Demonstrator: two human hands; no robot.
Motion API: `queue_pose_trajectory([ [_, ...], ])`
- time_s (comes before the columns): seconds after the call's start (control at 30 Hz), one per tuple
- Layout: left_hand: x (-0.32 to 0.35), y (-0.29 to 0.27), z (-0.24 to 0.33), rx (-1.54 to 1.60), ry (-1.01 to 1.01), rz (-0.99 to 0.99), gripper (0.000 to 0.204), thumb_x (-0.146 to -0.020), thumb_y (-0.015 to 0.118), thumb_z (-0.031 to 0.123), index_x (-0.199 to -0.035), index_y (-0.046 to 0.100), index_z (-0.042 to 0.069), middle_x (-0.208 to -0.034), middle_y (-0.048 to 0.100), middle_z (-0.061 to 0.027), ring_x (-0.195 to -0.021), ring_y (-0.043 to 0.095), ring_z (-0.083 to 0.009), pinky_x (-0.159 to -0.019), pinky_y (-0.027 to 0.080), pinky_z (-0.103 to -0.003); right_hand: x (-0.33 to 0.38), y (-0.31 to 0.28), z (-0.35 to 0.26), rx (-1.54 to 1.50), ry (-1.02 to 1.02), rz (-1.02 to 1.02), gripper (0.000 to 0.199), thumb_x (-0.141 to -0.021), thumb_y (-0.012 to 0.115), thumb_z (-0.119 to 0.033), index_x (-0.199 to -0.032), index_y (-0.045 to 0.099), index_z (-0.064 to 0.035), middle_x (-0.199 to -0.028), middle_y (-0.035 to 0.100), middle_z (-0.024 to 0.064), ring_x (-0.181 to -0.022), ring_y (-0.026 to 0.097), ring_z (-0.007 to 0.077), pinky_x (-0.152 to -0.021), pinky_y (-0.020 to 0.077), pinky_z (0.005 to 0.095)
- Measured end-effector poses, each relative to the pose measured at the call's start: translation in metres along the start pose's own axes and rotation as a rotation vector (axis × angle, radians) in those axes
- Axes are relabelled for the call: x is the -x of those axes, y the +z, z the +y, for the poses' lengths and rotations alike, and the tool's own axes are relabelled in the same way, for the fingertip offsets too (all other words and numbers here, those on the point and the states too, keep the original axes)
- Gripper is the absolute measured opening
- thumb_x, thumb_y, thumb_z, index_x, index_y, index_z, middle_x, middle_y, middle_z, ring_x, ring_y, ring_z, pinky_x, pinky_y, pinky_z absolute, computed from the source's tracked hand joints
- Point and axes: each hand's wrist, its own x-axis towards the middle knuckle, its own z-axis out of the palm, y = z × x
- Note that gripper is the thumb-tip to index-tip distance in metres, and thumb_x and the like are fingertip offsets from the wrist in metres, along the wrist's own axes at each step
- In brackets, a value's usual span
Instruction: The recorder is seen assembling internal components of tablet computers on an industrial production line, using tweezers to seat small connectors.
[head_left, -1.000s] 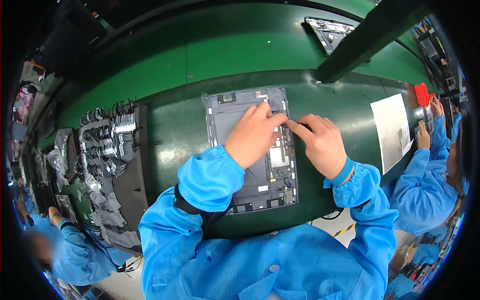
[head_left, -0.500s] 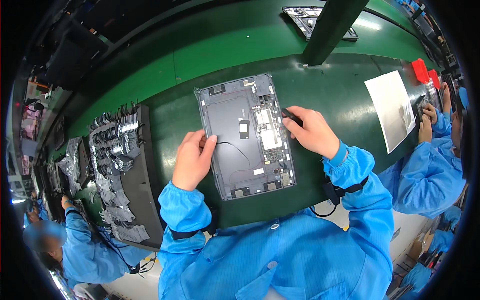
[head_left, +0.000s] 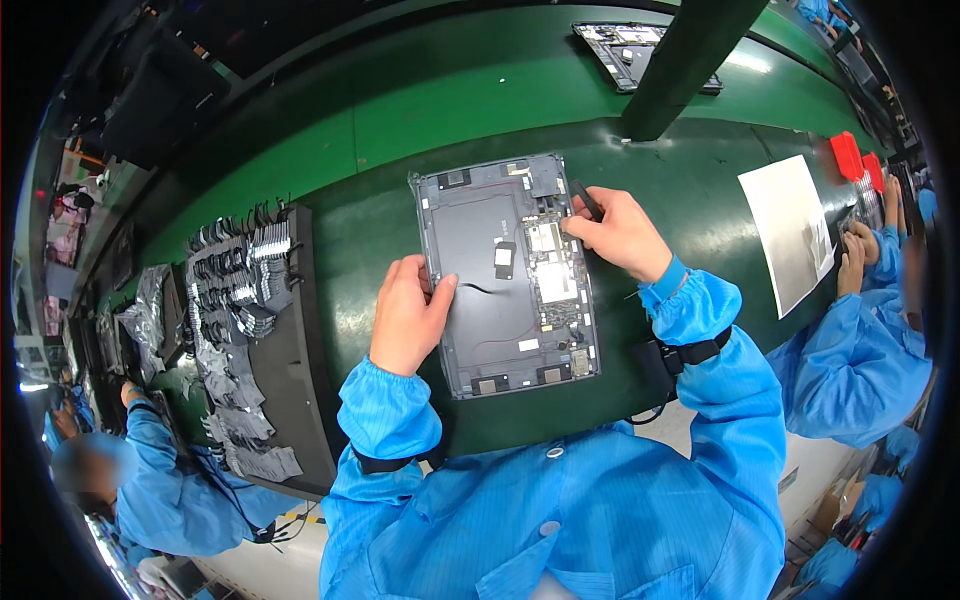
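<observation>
An opened grey tablet point(head_left: 505, 270) lies back-side up on the green belt point(head_left: 420, 110), its dark battery panel and circuit boards showing. My left hand point(head_left: 408, 315) rests on the tablet's left edge, thumb on the battery panel, holding it down. My right hand point(head_left: 620, 232) is at the tablet's upper right edge, pinching a thin black tool point(head_left: 587, 200) whose tip touches the board area. Both sleeves are blue, with a black strap on the right wrist.
A black tray point(head_left: 290, 370) with several small silver and black parts sits left of the tablet. A white sheet point(head_left: 790, 230) and red boxes point(head_left: 848, 155) lie to the right by a co-worker's hands point(head_left: 860, 255). Another open tablet point(head_left: 640, 45) lies farther along. A dark post point(head_left: 690, 60) crosses above. Another person point(head_left: 130, 480) works at the lower left.
My left hand left the middle of the tablet and settled on its left edge. My right hand stayed at the upper right edge with the tool. The view shifted slightly.
</observation>
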Motion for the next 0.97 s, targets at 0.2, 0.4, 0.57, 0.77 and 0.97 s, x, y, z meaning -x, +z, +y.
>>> queue_pose_trajectory([
  [0.2, -0.002, -0.002, 0.000, 0.090, -0.041, -0.017, 0.036, -0.085, 0.072, 0.018, -0.105, 0.058, -0.008, -0.091, 0.060, -0.0160, -0.074, 0.062, -0.0255, -0.067, 0.052, -0.036, -0.008, 0.001, 0.005, -0.033, 0.030, -0.027, 0.034, -0.073, 0.070, -0.024, -0.083, 0.061, 0.0072, -0.073, 0.062, 0.0099, -0.071, 0.059, 0.0172, -0.069, 0.0490, 0.0339],
  [0.4, -0.003, -0.003, -0.002, 0.118, -0.049, -0.042, 0.035, -0.085, 0.072, 0.019, -0.103, 0.058, -0.008, -0.088, 0.060, -0.0150, -0.073, 0.061, -0.0245, -0.066, 0.052, -0.036, -0.013, -0.002, 0.004, -0.021, 0.074, -0.078, 0.032, -0.071, 0.069, -0.024, -0.081, 0.061, 0.0053, -0.069, 0.058, 0.0083, -0.067, 0.055, 0.0159, -0.066, 0.0475, 0.0341],
  [0.57, -0.003, -0.008, -0.001, 0.023, -0.054, -0.082, 0.038, -0.088, 0.072, 0.018, -0.108, 0.057, -0.010, -0.094, 0.060, -0.0137, -0.077, 0.062, -0.0168, -0.068, 0.053, -0.030, -0.006, -0.009, 0.002, 0.003, -0.006, -0.126, 0.035, -0.078, 0.071, -0.028, -0.086, 0.064, 0.0054, -0.071, 0.063, 0.0127, -0.068, 0.062, 0.0184, -0.063, 0.0485, 0.0352],
  [0.77, 0.001, 0.000, 0.007, -0.010, -0.007, -0.043, 0.037, -0.093, 0.063, 0.020, -0.118, 0.056, -0.007, -0.105, 0.057, -0.0199, -0.082, 0.062, -0.0284, -0.078, 0.051, -0.040, 0.039, -0.007, 0.006, 0.002, 0.012, -0.068, 0.033, -0.087, 0.067, -0.028, -0.096, 0.068, 0.0036, -0.070, 0.065, 0.0129, -0.064, 0.060, 0.0171, -0.062, 0.0483, 0.0317],
  [0.97, -0.040, -0.016, 0.015, 0.668, -0.145, -0.092, 0.059, -0.099, 0.056, 0.025, -0.148, 0.030, 0.008, -0.144, 0.046, -0.0219, -0.127, 0.052, -0.0328, -0.102, 0.042, -0.036, 0.012, 0.002, 0.004, -0.649, 0.116, -0.113, 0.035, -0.093, 0.061, -0.020, -0.123, 0.063, -0.0013, -0.091, 0.067, 0.0056, -0.081, 0.058, 0.0089, -0.073, 0.0460, 0.0211],
])
